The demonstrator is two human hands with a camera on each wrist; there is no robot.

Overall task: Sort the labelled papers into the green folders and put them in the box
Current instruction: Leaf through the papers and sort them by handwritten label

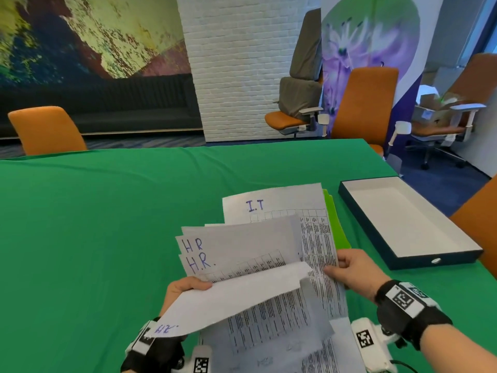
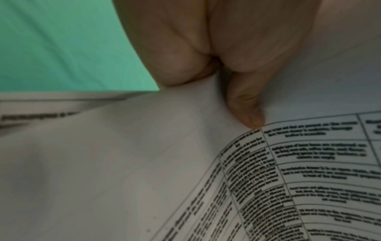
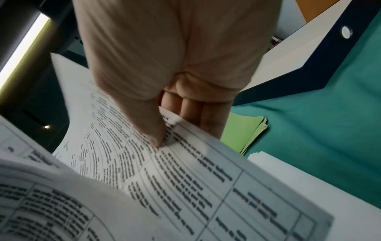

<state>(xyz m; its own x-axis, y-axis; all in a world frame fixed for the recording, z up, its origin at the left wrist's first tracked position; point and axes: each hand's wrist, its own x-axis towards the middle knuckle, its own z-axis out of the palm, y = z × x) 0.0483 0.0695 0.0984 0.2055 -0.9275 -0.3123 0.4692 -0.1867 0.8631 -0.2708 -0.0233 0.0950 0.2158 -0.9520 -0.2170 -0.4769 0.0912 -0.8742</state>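
My left hand (image 1: 193, 288) grips a fanned bunch of printed sheets labelled "H.R." (image 1: 236, 246); the front sheet (image 1: 236, 294) curls over toward me. In the left wrist view the thumb (image 2: 245, 106) presses on the paper (image 2: 123, 163). My right hand (image 1: 347, 265) pinches the right edge of a table-printed sheet marked "I.T" (image 1: 269, 205), thumb on top (image 3: 152, 130) and fingers (image 3: 191, 112) underneath. Light green folders (image 1: 336, 224) (image 3: 243, 132) lie on the table under and beyond that sheet. The open dark blue box (image 1: 403, 219) (image 3: 321, 65) with a white inside sits to the right.
A green cloth (image 1: 107, 211) covers the table. More printed sheets (image 1: 341, 345) lie near the front edge below my hands. Orange chairs (image 1: 45, 130) (image 1: 365, 103) stand around the far and right sides; one chair back (image 1: 478, 224) is close behind the box.
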